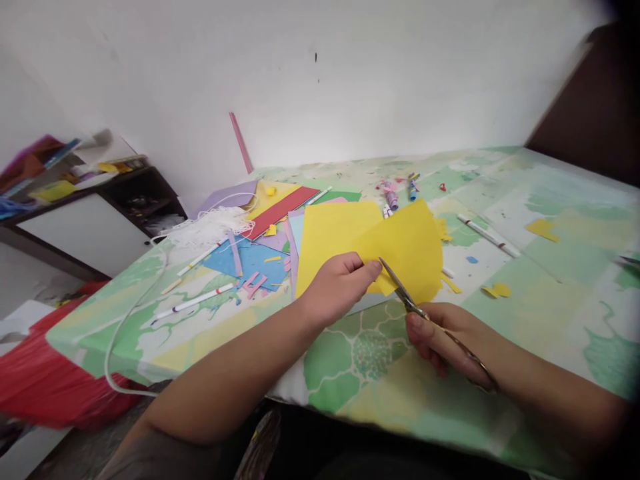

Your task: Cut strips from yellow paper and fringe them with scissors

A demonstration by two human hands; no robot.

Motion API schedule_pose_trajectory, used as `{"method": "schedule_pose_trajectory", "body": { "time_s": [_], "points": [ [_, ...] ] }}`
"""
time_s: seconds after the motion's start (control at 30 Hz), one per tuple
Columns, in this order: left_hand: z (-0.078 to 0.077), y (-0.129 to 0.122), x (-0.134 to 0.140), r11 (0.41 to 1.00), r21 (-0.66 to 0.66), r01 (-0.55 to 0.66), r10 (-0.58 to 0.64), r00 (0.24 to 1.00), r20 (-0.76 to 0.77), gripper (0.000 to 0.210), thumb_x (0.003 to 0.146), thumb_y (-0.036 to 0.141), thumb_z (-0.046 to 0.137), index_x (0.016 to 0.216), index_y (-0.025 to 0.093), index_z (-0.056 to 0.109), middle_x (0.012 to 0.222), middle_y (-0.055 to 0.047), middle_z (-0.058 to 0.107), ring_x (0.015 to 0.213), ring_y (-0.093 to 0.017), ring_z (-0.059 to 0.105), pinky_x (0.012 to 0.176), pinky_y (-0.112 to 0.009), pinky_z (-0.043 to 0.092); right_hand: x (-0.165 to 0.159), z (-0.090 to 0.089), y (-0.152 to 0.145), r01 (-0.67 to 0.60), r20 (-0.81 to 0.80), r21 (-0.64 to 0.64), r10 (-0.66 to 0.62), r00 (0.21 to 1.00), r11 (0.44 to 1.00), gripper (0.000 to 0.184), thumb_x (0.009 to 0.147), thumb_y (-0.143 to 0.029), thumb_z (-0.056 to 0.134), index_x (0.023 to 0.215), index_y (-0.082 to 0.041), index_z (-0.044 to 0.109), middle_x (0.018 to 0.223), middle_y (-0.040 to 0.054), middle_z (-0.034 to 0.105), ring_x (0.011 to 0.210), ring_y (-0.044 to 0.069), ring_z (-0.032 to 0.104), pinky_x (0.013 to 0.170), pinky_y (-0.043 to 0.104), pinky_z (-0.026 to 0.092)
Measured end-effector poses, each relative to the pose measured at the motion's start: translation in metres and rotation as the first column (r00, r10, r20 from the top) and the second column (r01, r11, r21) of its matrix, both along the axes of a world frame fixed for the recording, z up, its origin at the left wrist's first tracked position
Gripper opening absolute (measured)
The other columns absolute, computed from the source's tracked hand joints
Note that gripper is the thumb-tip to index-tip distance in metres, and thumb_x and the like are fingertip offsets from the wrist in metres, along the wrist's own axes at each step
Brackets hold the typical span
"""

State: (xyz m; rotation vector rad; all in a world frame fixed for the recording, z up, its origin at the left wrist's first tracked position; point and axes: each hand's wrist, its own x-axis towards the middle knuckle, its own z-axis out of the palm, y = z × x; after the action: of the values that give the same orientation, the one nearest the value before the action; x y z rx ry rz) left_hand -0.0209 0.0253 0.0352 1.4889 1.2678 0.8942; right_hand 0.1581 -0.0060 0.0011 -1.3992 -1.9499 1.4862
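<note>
My left hand [345, 283] pinches the near left edge of a yellow paper sheet [410, 243], whose right part curves up off the table. In my right hand [445, 337] is a pair of metal scissors [397, 283], its blades pointing up and left against the yellow paper, close to my left fingertips. A narrow yellow flap hangs by the blades. Beneath the held sheet lies another flat yellow sheet [323, 233], on top of light blue and lilac paper. My left fingertips are hidden behind the thumb.
A patterned tablecloth [345, 367] covers the table. Left lie a red strip [285, 212], blue paper [225, 257], a white string heap [210, 230] and a marker [195, 301]. Right are another marker [490, 237] and yellow scraps [543, 230]. Small rolled tubes [391, 198] stand at the back.
</note>
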Motion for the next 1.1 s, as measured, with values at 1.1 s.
{"method": "schedule_pose_trajectory", "body": {
  "time_s": [1.1],
  "points": [
    [-0.005, 0.001, -0.005, 0.999, -0.035, 0.036, -0.029, 0.984, 0.174, 0.035, 0.076, 0.040, 0.048, 0.051, 0.018, 0.040, 0.042, 0.005, 0.038, 0.040, -0.006, 0.033, 0.044, -0.022, 0.026, -0.002, -0.017, 0.001, 0.010, -0.108, 0.121, 0.004, 0.994, 0.993, 0.047, 0.078, -0.064, 0.035, 0.063, -0.020, 0.038, 0.054, -0.0026, 0.041, 0.044, 0.008, 0.037, 0.039, 0.022, 0.030]
  ]
}}
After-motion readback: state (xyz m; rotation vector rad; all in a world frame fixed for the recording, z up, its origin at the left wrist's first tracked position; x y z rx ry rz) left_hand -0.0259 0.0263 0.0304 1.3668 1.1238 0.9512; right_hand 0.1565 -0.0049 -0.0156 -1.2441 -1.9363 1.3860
